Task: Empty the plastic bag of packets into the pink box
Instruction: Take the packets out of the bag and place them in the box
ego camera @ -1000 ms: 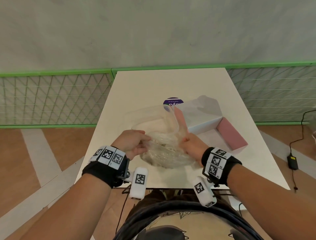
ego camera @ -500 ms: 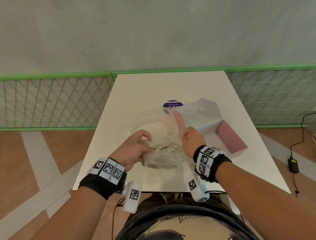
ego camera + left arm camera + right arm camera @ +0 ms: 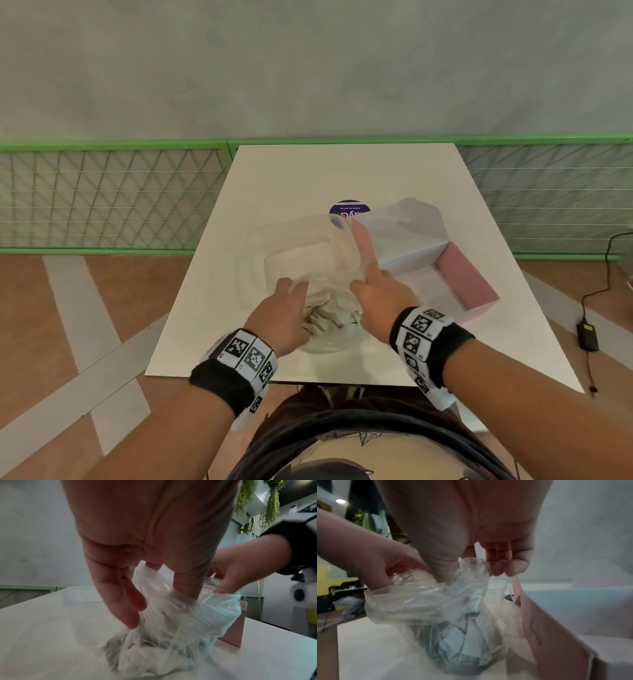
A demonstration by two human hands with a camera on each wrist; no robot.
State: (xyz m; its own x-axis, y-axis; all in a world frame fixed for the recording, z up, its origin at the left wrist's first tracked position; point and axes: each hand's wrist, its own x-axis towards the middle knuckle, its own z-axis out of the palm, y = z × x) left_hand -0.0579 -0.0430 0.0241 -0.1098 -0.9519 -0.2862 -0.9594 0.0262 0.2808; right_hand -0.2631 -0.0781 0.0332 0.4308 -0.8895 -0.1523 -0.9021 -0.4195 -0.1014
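Note:
A clear plastic bag (image 3: 330, 320) of white packets (image 3: 462, 642) rests on the white table (image 3: 342, 171), near its front edge. My left hand (image 3: 287, 308) pinches the bag's gathered top from the left, thumb and fingers (image 3: 123, 601) curled into the film. My right hand (image 3: 373, 294) grips the top from the right, thumb pushed into the bag's mouth (image 3: 443, 568). Just right of the bag lies the pink box (image 3: 462, 281), open, with its white lid flap folded back. Its pink wall (image 3: 547, 628) stands close beside the bag.
A clear plastic tub (image 3: 308, 253) sits on the table just behind the bag. A round purple sticker (image 3: 349, 209) shows behind it. A green mesh fence (image 3: 113, 198) runs behind the table. A cable and power adapter (image 3: 587, 335) lie on the floor at the right.
Both hands have shifted from the bag's sides to its top and drawn closer together. The bag is bunched narrower between them and still rests on the table.

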